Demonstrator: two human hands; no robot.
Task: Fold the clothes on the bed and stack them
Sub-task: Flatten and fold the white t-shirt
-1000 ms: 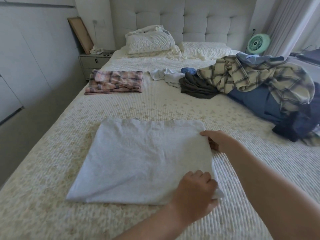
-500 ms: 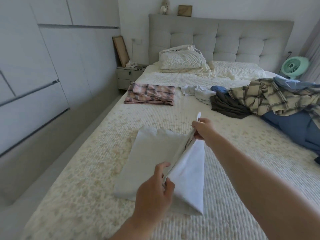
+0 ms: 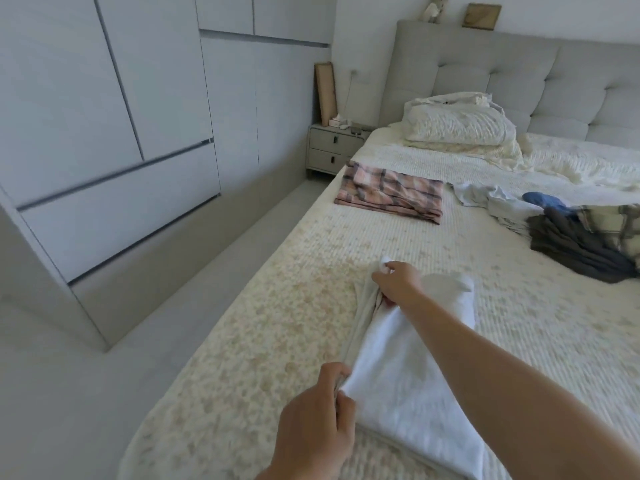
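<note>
A white garment (image 3: 401, 379) lies on the bed (image 3: 284, 327), folded over on itself into a narrow strip. My left hand (image 3: 311, 424) pinches its near left corner. My right hand (image 3: 394, 284) grips its far left corner, with the arm stretched across the cloth. A folded pink plaid garment (image 3: 391, 190) rests farther up the bed near the left edge. Unfolded clothes are heaped at the right: a dark grey piece (image 3: 575, 249), a plaid shirt (image 3: 616, 226), a blue item (image 3: 545, 199) and pale pieces (image 3: 491, 199).
Pillows (image 3: 457, 124) lie against the padded headboard (image 3: 519, 74). A nightstand (image 3: 332, 148) stands left of the bed's head. Wardrobe doors (image 3: 114, 133) line the left wall, with a strip of floor (image 3: 114, 368) between them and the bed.
Both hands lifted the garment's right edge and carried it over to the left, folding the flat white cloth in half. The view swung to the left.
</note>
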